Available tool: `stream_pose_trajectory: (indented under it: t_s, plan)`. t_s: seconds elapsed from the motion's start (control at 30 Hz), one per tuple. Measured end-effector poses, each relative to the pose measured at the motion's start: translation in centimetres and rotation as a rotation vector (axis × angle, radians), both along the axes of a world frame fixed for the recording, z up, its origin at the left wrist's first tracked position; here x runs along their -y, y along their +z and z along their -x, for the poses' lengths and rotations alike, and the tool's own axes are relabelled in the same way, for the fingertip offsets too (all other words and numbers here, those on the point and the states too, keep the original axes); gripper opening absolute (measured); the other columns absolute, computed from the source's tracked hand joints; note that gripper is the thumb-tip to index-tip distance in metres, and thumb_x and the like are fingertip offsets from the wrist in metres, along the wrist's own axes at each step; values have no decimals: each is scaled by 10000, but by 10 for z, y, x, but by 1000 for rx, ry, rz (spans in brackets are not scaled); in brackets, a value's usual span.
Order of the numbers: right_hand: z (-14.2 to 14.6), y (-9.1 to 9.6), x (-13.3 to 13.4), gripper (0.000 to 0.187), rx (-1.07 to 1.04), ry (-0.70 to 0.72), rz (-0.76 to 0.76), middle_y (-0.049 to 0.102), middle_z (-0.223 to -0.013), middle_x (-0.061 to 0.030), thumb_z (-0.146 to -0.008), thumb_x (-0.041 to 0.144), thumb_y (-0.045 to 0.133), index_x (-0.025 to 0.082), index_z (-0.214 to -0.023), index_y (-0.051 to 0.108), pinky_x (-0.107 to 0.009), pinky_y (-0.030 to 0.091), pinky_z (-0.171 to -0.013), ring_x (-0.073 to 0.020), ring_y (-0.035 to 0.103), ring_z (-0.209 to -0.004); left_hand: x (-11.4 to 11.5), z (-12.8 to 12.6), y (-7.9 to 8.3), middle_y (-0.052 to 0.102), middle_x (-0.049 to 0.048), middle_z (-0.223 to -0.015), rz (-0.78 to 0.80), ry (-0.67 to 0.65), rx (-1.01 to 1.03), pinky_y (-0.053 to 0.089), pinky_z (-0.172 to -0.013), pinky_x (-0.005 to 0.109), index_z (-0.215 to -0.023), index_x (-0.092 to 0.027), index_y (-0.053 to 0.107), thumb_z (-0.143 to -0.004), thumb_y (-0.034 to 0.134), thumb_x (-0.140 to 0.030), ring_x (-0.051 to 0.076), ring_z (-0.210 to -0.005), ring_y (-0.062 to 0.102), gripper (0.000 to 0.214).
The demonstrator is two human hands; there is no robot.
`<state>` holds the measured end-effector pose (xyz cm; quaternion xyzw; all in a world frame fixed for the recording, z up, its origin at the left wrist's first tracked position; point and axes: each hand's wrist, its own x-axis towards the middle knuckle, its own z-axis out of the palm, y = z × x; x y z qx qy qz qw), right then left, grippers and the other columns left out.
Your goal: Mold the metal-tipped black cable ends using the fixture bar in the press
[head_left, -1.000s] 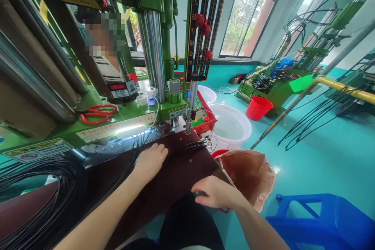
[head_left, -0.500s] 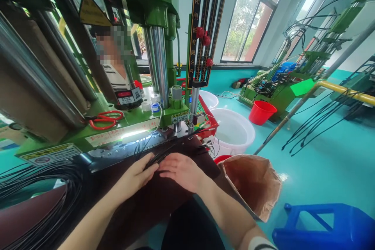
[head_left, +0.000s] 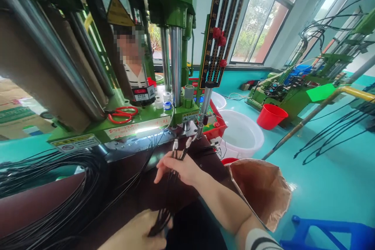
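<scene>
Black cables with light metal connector ends (head_left: 175, 144) stick up out of my right hand (head_left: 178, 168), which is closed around them over the dark brown tabletop (head_left: 193, 199). Closer to my body, my left hand (head_left: 149, 228) is wrapped round a bunch of black cables (head_left: 162, 218); it is a little blurred and its fingers are partly hidden. Thin dark cables hang below my right hand toward the left one. More loose black cables (head_left: 140, 168) run across the table from the machine's front edge. A big coil of black cable (head_left: 93, 179) lies at the left.
The green press machine (head_left: 181, 115) stands directly ahead, with red-handled scissors (head_left: 121, 115) and small tape rolls (head_left: 167, 105) on its bed. To the right are a white tub (head_left: 258, 136), a brown paper bag (head_left: 281, 187), a red bucket (head_left: 271, 117) and a blue stool (head_left: 331, 228).
My hands have moved apart: the left has come down toward my body with cables, while the right now grips cables with their connector ends up. The view has shifted slightly left.
</scene>
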<state>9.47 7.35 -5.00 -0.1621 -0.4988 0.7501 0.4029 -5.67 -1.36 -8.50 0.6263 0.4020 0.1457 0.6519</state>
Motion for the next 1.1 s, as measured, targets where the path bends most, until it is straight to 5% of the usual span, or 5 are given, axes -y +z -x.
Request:
stream_pose_trajectory:
  t_s: [0.23,0.37,0.53,0.8,1.1]
  plan:
    - [1,-10,0,362,187,154,55,649,-907,-37,-742,350,613,196,-1067,575,-317,470,-761,-154,621,-779,-9,-48,22,446,-50,-518,357,670,666,307,-433,211,-785,-178,484,-740,574,-394,67,-433,384,238]
    - [-15,15,-31,404,28,-85,-50,567,-1160,-60,-796,338,555,245,-1184,491,-369,409,-885,-190,573,-993,-15,-64,13,380,-70,-457,377,663,703,235,-382,197,-807,-164,507,-785,526,-409,45,-373,294,247]
    - [-32,47,-48,447,555,250,-399,572,-1165,-121,-876,421,406,138,-1204,515,-380,308,-981,-205,489,-1118,-25,-70,13,454,-47,-511,316,712,665,302,-412,209,-798,-149,521,-762,567,-382,54,-408,383,240]
    - [-36,38,-45,604,615,508,-821,225,-1436,-139,-882,463,352,110,-1366,280,-326,157,-1063,-189,182,-1320,-29,-69,8,576,6,-623,375,645,708,403,-476,244,-730,-154,483,-750,586,-327,94,-473,510,202]
    - [-31,28,-45,464,742,599,-856,334,-1400,-65,-901,309,352,179,-1346,333,-278,243,-1026,-154,302,-1273,-35,-74,-2,558,-6,-592,399,642,716,422,-463,248,-801,-166,464,-788,523,-392,92,-461,492,234]
